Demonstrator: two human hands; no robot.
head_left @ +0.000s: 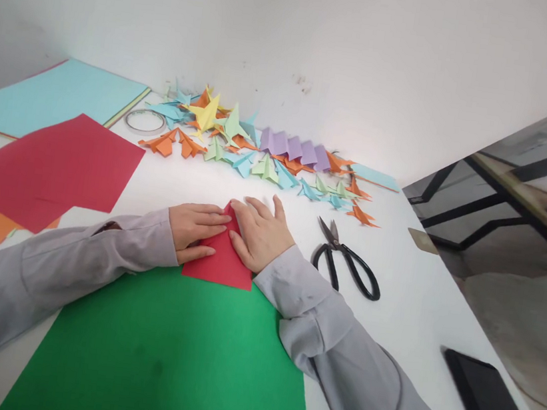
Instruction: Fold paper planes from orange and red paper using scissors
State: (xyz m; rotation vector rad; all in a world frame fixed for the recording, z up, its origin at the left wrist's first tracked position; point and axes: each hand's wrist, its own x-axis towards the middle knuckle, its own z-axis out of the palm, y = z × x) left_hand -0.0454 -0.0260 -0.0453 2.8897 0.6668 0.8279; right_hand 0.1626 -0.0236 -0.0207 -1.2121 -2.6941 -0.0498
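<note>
A folded piece of red paper (pixel 218 261) lies at the far edge of a large green sheet (pixel 173 353), its narrow point facing away from me. My left hand (pixel 198 230) rests flat on the paper's left side, fingers stretched out and pointing right. On the other side, my right hand (pixel 260 233) presses on the paper near its tip with the fingers spread. Neither hand grips the paper; both hold it down against the surface. Parts of its upper edges are hidden under the fingers.
Black-handled scissors (pixel 350 259) lie partly open to the right, and a dark tablet-like device (pixel 489 401) sits near the right edge. Several folded paper shapes (pixel 242 137) line the wall. Red sheets (pixel 71 168), a blue sheet (pixel 60 99) and a tape roll (pixel 145 121) are at left.
</note>
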